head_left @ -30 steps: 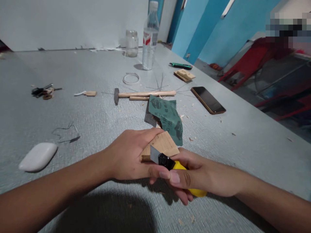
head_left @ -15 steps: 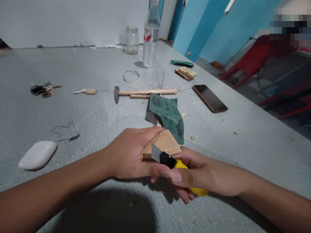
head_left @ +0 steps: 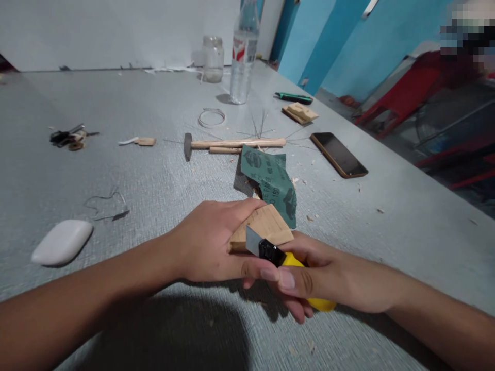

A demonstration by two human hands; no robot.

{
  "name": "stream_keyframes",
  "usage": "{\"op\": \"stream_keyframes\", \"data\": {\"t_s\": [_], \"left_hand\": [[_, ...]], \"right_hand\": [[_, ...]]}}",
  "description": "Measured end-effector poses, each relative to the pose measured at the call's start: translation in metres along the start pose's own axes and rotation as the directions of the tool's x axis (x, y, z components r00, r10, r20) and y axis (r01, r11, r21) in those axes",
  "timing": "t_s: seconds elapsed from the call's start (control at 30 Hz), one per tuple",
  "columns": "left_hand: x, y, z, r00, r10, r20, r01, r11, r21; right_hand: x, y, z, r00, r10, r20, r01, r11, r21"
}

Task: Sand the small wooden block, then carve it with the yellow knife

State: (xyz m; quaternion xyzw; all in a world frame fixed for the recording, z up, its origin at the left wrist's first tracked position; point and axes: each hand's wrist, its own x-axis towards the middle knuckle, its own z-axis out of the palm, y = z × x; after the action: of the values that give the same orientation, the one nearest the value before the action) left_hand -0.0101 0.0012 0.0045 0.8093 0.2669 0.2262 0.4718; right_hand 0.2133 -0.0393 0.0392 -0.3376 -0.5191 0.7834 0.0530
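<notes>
Low in the middle of the head view, my left hand (head_left: 214, 239) is closed around a flat block of pale wood (head_left: 273, 221). My right hand (head_left: 320, 275) grips a yellow and black utility knife (head_left: 273, 251) with its short blade out. The blade lies over the near edge of the wood; whether it cuts in, I cannot tell. My left thumb meets the right thumb beside the knife's handle. Just beyond the wood lies a torn sheet of green sandpaper (head_left: 276, 175), partly over a wooden stick (head_left: 224, 150).
A hammer (head_left: 235, 144), wire coil (head_left: 211, 118) and thin wires lie farther back. At the right are a phone (head_left: 340, 154), wood pieces (head_left: 300, 112) and a green cutter (head_left: 294, 98). A bottle (head_left: 243, 67) and jar (head_left: 213, 59) stand behind. A white case (head_left: 62, 242) sits left.
The whole scene has shifted slightly to the right and up in the picture. Both hands keep their grip, and the knife stays at nearly the same place on the wood.
</notes>
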Motion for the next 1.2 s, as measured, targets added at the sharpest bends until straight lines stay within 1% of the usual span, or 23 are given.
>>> {"op": "stream_keyframes", "data": {"t_s": [0.87, 1.2], "left_hand": [[0.0006, -0.0014, -0.0002, 1.000, -0.006, 0.005, 0.006, 1.000, 0.028], [0.0003, 0.0000, 0.0000, 1.000, -0.014, 0.001, 0.014, 1.000, 0.027]], "right_hand": [[-0.0004, 0.0000, 0.0016, 1.000, -0.001, -0.008, 0.001, 1.000, 0.010], [-0.0013, 0.0009, 0.0053, 0.999, 0.001, -0.053, 0.001, 0.999, 0.035]]}}
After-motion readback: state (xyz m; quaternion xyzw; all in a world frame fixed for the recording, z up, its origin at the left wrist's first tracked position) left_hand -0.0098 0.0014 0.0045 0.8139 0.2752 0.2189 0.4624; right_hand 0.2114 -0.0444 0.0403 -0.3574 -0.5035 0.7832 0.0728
